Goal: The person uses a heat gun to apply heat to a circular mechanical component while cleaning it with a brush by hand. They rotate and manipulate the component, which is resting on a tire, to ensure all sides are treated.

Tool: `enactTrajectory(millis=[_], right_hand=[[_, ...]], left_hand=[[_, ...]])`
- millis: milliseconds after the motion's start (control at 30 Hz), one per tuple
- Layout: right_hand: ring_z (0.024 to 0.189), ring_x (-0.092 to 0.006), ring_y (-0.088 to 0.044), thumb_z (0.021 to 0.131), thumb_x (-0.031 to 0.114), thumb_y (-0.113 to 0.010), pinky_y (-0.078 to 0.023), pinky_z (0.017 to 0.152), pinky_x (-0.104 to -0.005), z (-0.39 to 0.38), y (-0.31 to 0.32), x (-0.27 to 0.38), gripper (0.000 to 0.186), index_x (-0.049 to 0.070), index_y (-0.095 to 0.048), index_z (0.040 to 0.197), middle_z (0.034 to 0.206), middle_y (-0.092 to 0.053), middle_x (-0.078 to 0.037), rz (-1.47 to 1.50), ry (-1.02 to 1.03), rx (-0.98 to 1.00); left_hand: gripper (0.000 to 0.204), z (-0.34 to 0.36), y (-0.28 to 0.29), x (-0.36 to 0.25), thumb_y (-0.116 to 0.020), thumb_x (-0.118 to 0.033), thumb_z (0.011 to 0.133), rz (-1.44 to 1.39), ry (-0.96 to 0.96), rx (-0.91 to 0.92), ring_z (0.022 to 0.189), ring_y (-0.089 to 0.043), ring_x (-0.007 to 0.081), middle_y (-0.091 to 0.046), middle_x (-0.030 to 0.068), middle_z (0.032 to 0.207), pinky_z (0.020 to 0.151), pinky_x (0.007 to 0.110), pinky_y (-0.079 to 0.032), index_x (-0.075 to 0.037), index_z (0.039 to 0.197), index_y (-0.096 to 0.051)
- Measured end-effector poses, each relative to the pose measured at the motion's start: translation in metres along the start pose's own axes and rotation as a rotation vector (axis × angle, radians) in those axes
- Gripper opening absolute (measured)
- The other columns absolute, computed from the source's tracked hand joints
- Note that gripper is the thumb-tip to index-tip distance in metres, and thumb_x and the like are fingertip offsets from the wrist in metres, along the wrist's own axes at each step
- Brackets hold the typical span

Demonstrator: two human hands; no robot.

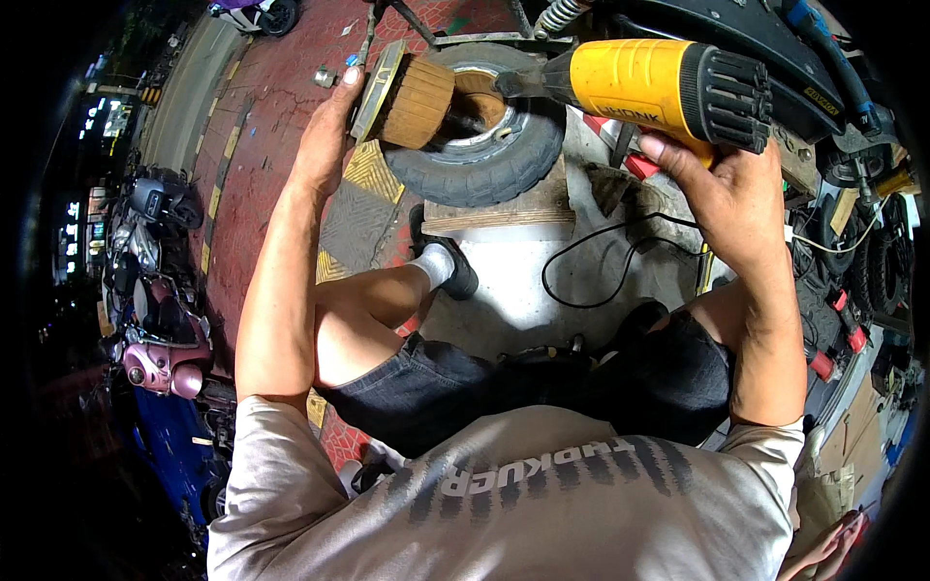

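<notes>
My left hand [334,126] grips a hub motor stator [418,102], a brown ribbed drum with a metal end plate, held tilted at the left of the wheel's opening. My thumb lies along the plate's edge; the other fingers are mostly hidden behind it. A small black-tyred wheel [475,174] rests under it, its bare hub ring facing up. In my right hand [741,194] is a yellow and black heat gun [635,82], my fingers closed round its handle. Its dark nozzle points left, over the hub ring's right side, near the stator but apart from it.
Beneath the wheel is a wooden block [504,211]. A black cable [572,302] loops over the pale floor between my legs. Tyres [882,257] and tools crowd the right side. Parked scooters [160,363] line the left. Another person's hand [833,547] shows at lower right.
</notes>
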State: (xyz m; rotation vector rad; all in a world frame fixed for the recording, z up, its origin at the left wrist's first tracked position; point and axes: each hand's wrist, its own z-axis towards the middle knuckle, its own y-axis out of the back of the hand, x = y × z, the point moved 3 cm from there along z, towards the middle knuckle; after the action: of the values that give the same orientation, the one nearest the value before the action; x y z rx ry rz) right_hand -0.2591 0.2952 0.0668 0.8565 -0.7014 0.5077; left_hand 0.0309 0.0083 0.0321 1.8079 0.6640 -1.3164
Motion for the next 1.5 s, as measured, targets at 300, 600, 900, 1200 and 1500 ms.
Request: enactTrajectory(millis=[300,600,900,1200,1500], right_hand=[[0.087,-0.0327,-0.074,0.089,0.018,-0.081,-0.057,0.080,-0.0412,0.003,-0.009,-0.001,0.032,0.007,-0.075,0.119,0.097,-0.077,-0.016,-0.019,-0.016,0.064],[0.091,-0.0427,-0.073,0.088,0.034,-0.079,-0.057,0.083,-0.0492,0.024,-0.037,-0.001,0.037,0.003,-0.076,0.110,0.091,-0.074,-0.024,-0.269,-0.059,0.154],[0.080,-0.0355,-0.075,0.089,0.037,-0.079,-0.056,0.077,-0.0448,0.037,-0.044,0.021,0.042,-0.002,-0.077,0.104,0.080,-0.074,-0.022,-0.242,-0.183,0.151],[0.057,-0.0063,-0.045,0.098,0.029,-0.077,-0.033,0.051,-0.0293,0.008,-0.025,0.039,0.032,0.000,-0.069,0.087,0.068,-0.056,0.004,0.032,-0.433,0.070],[0.059,-0.0065,-0.051,0.095,0.032,-0.079,-0.039,0.053,-0.0277,-0.003,0.053,0.129,0.036,-0.003,-0.074,0.094,0.066,-0.060,0.001,-0.222,-0.345,-0.051]], left_hand=[[0.077,0.004,0.004,0.003,-0.048,-0.069,0.104,0.030,-0.011,0.022,0.122,-0.063,0.0223,-0.067,0.0117,0.137,0.108,0.042,-0.047,-0.005,0.145,-0.061],[0.082,0.001,0.004,0.001,-0.051,-0.074,0.100,0.066,0.003,-0.032,0.116,-0.064,0.0224,-0.069,0.0121,0.129,0.102,0.043,-0.051,-0.005,0.141,-0.063],[0.082,-0.011,0.005,-0.008,-0.053,-0.076,0.097,0.077,-0.001,-0.018,0.107,-0.067,0.0236,-0.073,0.0146,0.121,0.091,0.040,-0.054,-0.004,0.131,-0.072],[0.087,0.005,0.019,0.009,-0.059,-0.076,0.093,0.096,0.011,0.007,0.124,-0.065,0.0275,-0.070,0.0215,0.133,0.107,0.039,-0.046,0.003,0.126,-0.075],[0.085,0.027,0.018,0.015,-0.061,-0.074,0.091,0.078,0.015,-0.003,0.107,-0.067,0.0260,-0.073,0.0196,0.122,0.089,0.037,-0.051,0.003,0.124,-0.075]])
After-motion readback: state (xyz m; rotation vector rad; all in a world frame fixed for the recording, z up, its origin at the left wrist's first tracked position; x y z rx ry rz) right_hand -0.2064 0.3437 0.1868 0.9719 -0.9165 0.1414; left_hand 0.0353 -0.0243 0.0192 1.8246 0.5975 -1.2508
